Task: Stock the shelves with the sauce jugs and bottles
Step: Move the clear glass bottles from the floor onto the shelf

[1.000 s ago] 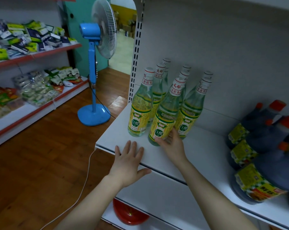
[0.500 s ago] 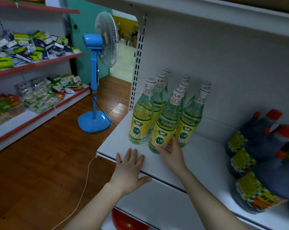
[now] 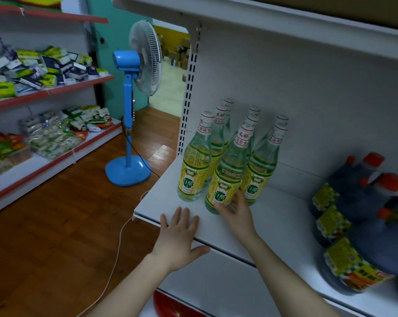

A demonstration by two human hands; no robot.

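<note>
Several clear vinegar bottles [image 3: 193, 165] with yellow-green labels and white caps stand in a cluster at the left end of the white shelf [image 3: 282, 223]. My right hand [image 3: 238, 213] grips the base of the front middle bottle [image 3: 227, 177], thumb at its front and fingers round its right side; that bottle leans slightly. My left hand [image 3: 177, 236] lies flat on the shelf's front edge, fingers spread, holding nothing. Dark sauce jugs [image 3: 364, 227] with orange caps and yellow labels crowd the right end of the same shelf.
Another white shelf [image 3: 262, 17] runs overhead. A blue standing fan [image 3: 129, 124] stands on the wooden floor to the left, with a white cable [image 3: 115, 255] trailing past the shelf corner. Snack racks [image 3: 45, 138] line the left wall. A red object [image 3: 170, 305] sits below the shelf.
My head has tilted up, so everything sits lower in view and the upper shelf shows. Both hands and the bottles keep their places.
</note>
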